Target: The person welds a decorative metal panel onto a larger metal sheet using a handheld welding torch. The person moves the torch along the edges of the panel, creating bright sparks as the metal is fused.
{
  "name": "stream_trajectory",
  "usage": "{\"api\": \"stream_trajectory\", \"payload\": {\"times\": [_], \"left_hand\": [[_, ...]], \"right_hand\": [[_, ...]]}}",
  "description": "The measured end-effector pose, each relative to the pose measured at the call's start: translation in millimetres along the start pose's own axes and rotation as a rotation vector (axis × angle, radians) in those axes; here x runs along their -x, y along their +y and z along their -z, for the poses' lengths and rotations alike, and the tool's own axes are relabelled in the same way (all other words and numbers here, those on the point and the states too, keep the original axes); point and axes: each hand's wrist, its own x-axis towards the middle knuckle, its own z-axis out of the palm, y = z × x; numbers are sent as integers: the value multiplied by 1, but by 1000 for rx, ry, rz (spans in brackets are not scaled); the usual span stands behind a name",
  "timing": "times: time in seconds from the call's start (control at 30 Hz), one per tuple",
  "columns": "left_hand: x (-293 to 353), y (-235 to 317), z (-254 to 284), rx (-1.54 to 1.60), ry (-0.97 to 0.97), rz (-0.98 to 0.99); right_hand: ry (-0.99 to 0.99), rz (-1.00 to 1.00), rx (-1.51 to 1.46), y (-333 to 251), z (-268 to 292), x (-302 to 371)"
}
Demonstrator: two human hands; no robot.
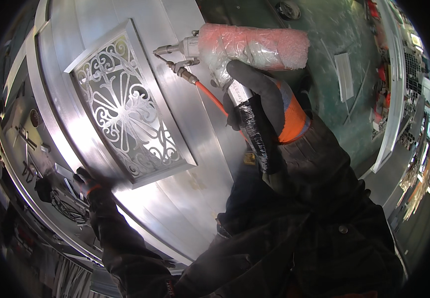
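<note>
A silver metal door panel (185,191) lies before me, with a framed scrollwork grille (123,107) set into it. My right hand (262,94), in a dark grey glove with an orange cuff, is wrapped round the handle of a welding gun (190,47). Pink bubble wrap and clear film cover the gun's body. Its narrow nozzle points left, above the panel just right of the grille's upper frame. An orange hose (210,97) joins a fitting beside the nozzle. My left hand (89,183), dark-gloved and in shadow, is curled over the door's left edge, below the grille.
Beyond the door's left edge lie a coiled dark cable (68,206) and several metal pieces. On the green floor at right are a pale slatted strip (344,77) and thin rods. A long metal beam (394,99) runs down the right side, past racks of stacked stock.
</note>
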Motion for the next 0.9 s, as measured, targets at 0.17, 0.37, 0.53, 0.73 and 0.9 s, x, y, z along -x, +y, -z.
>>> {"api": "stream_trajectory", "payload": {"times": [0.17, 0.37, 0.53, 0.73, 0.9], "left_hand": [[6, 3, 0, 23, 26, 19], [23, 23, -8, 89, 105, 23], [-6, -15, 3, 230, 80, -5], [27, 28, -10, 8, 83, -12], [-13, -31, 38, -368, 88, -227]], "right_hand": [[-21, -47, 5, -7, -4, -10], [-89, 103, 57, 9, 5, -14], [-162, 192, 68, 17, 9, -19], [-77, -235, -217, 3, 10, -19], [-156, -207, -199, 4, -1, -23]]}}
